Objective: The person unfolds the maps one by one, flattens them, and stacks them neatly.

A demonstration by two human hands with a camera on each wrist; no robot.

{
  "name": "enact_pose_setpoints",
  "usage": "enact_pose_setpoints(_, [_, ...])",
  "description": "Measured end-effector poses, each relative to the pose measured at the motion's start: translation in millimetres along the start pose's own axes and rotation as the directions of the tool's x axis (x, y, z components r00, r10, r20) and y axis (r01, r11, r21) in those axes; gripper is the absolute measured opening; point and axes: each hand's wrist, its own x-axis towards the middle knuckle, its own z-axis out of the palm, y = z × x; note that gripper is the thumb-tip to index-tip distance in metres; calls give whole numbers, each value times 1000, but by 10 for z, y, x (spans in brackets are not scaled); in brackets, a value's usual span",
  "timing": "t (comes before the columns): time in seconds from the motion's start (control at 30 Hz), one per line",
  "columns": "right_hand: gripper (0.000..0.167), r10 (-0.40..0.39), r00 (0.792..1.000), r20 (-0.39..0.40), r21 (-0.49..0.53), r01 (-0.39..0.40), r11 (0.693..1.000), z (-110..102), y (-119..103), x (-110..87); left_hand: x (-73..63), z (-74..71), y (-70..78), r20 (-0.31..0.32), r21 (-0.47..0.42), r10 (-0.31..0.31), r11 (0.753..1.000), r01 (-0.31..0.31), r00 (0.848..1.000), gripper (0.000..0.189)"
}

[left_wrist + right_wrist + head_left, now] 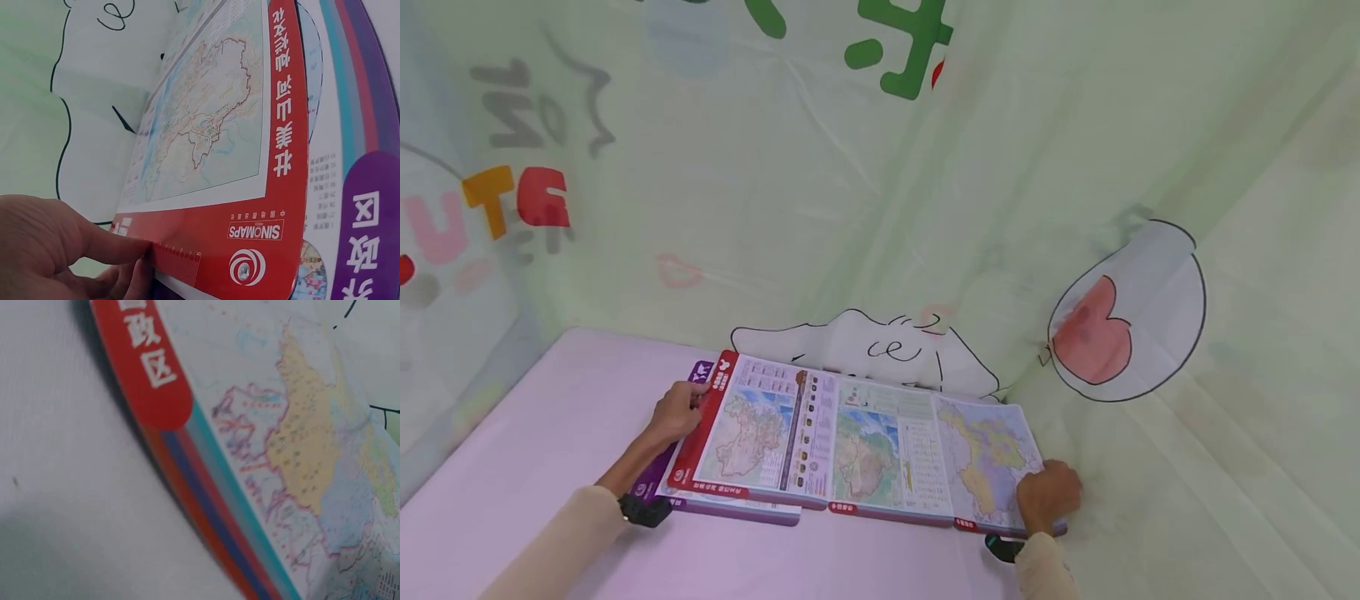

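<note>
The red-edged SINOMAPS fold-out map (865, 454) lies across the bench (572, 400), close to the foot of the hanging printed curtain (775, 208), its panels spread side by side from the red border on the left to a coloured regional map at the right end. Small red title tabs run along its near edge. Beneath its left part sits a purple-edged map (369, 200), showing past the red border at the left and along the near side.

The left hand (679, 410) has its grip clamped on the red border, thumb on top and fingers tucked below; whether the purple-edged map is caught in that pinch cannot be told. The right hand (1049, 496) is curled at the far right edge and appears to pinch it, though its fingertips are hidden and the right wrist view shows only the map's near edge.

The step in hand looks like holding the spread panels by both ends. A next move would seem to call for a firm grip at each end, keeping the panels aligned and the upper map from dragging the lower one.

Outward from there, black wrist devices (646, 510) sit beside pale sleeves (561, 542).
</note>
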Motion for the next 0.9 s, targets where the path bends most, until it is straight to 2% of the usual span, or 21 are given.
enact_pose_setpoints(0.27, [33, 8, 1000, -3, -3, -8, 1000, 36, 36, -48, 19, 23, -3, -29, 127, 8, 992, -4, 1000, 58])
enact_pose_setpoints(0.4, [35, 15, 1000, 16, 17, -15, 1000, 100, 50, -43, 28, 17, 6, -46, 134, 7, 991, -1, 999, 56])
enact_pose_setpoints(0.63, [37, 27, 998, 57, 16, -28, 999, 204, 140, -26, 17, 87, -15, -82, 167, -15, 985, 29, 997, 59])
enact_pose_setpoints(0.9, [35, 30, 997, 69, 26, -32, 999, 207, 137, -22, 3, 168, -31, -146, 272, 35, 962, 6, 989, 63])
